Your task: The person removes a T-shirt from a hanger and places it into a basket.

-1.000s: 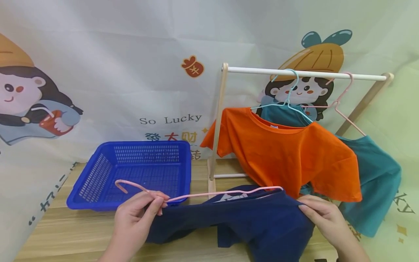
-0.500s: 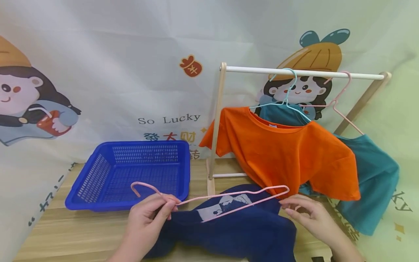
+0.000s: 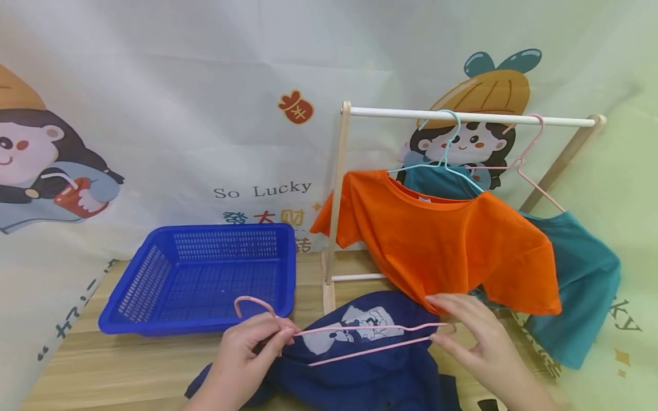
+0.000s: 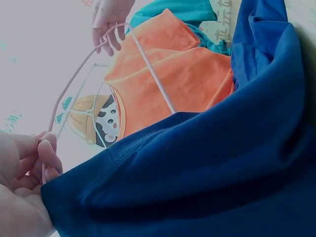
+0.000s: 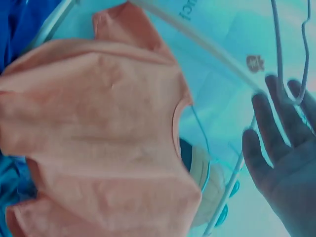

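Observation:
My left hand (image 3: 257,348) pinches a pink clothes hanger (image 3: 360,327) just below its hook. In the left wrist view, the collar edge of a navy T-shirt (image 4: 197,163) lies against those fingers. The shirt hangs from the hanger's left part, its white printed picture showing behind the bars. My right hand (image 3: 473,334) is around the hanger's bare right end, thumb below and fingers above. The right wrist view shows the right fingers (image 5: 269,118) straight and spread beside the hanger end. The hanger's left arm is hidden in the shirt.
A blue plastic basket (image 3: 236,285) stands on the wooden table at the left. Behind my right hand, a small rack (image 3: 339,194) bears an orange T-shirt (image 3: 426,240) on a light blue hanger and a teal T-shirt (image 3: 581,268) on a pink one.
My right hand has let go of the navy shirt's shoulder, which has dropped off the hanger's right end. That hand has moved left to the hanger end; my left hand has shifted right and down.

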Demonstrator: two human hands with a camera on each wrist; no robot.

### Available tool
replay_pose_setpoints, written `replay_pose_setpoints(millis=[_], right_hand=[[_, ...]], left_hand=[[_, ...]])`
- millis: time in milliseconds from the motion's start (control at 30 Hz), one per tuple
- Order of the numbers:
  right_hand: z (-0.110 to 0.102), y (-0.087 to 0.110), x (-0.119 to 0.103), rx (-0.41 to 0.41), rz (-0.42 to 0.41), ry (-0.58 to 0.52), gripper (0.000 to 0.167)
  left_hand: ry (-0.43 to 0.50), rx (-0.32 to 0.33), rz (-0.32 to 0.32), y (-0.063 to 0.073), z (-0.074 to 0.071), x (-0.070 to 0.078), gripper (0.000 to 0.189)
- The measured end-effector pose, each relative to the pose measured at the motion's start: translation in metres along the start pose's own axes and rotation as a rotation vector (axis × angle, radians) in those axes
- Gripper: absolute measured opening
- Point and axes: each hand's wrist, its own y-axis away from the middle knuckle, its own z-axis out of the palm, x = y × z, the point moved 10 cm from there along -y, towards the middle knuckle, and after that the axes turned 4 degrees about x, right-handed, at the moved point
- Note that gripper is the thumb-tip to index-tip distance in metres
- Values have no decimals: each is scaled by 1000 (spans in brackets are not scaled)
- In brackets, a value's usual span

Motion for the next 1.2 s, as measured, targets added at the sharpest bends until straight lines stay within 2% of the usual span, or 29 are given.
replay_pose_setpoints(millis=[67,167,333,467,633,700,767,900,1000,1133,1200], right_hand=[[9,1,-10,-39,-69,2,57],[21,2,-19,-72,-133,-50,46],[33,2,-18,-63,-148,-114,30],[36,2,-7,-12,-110,-175,28],[36,6,13,34,-25,-295,27],[34,8,20,40,15,-322,27],[32,10,26,34,50,-330,27],[29,11,28,12,65,-352,27],[25,10,27,14,58,-360,27],[17,10,28,30,44,-351,28],[12,12,31,39,41,-349,30]], left_hand=[[11,-10,-4,1,2,-1,17],[16,-18,14,2,4,-1,16],[-1,-36,29,2,6,1,14],[-85,-99,18,0,5,0,18],[-307,-171,-29,0,-8,-13,44],[-376,-192,-60,2,-14,-22,43],[-396,-206,-128,6,-19,-34,34],[-336,-132,-189,12,-30,-42,15],[-309,-66,-155,12,-35,-39,15],[-313,-59,-151,12,-38,-38,17],[-302,-71,-175,13,-38,-41,17]])
